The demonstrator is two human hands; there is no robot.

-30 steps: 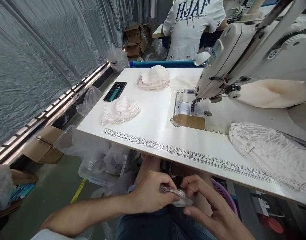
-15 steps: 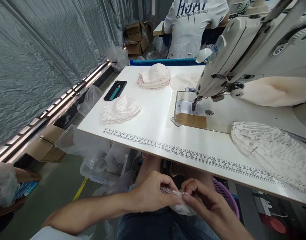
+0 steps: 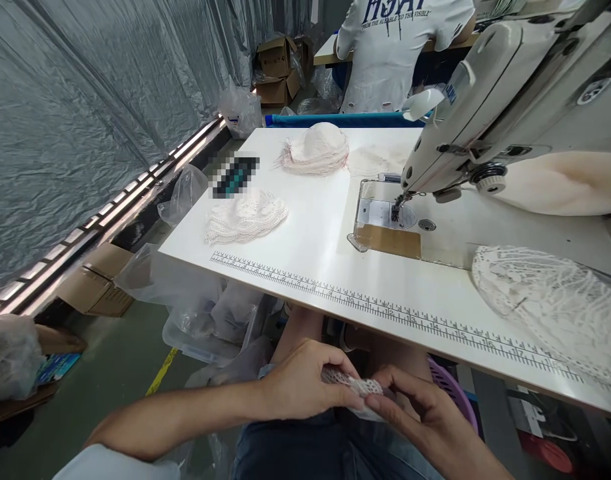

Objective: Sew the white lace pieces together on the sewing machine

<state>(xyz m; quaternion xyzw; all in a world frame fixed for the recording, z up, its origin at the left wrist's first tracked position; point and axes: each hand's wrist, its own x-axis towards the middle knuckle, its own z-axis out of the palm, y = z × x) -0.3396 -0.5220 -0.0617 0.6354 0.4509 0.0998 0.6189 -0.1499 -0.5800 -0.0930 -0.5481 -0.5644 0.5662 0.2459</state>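
A small piece of white lace fabric (image 3: 355,385) is pinched between my two hands above my lap, in front of the table edge. My left hand (image 3: 312,380) grips its left end between thumb and fingers. Its right end is held by my right hand (image 3: 410,407), thumb against the fingertips. Part of the fabric hangs below and is hidden by the fingers. On the table, a stack of white lace cup pieces (image 3: 248,217) lies at the left, a pale pink stack (image 3: 318,148) farther back, and a larger white lace piece (image 3: 550,303) at the right.
A sewing machine (image 3: 465,113) stands on the right of the white table (image 3: 305,233), whose front edge bears a printed ruler (image 3: 385,310). A blurred dark phone (image 3: 235,177) lies at the left. Beyond, a person in a white shirt (image 3: 392,60) sits. A purple basket (image 3: 452,390) is below.
More of the lace edge shows between my hands, and my right fingers have shifted slightly along it. The whole view has moved a little, so the table and machine appear shifted right.
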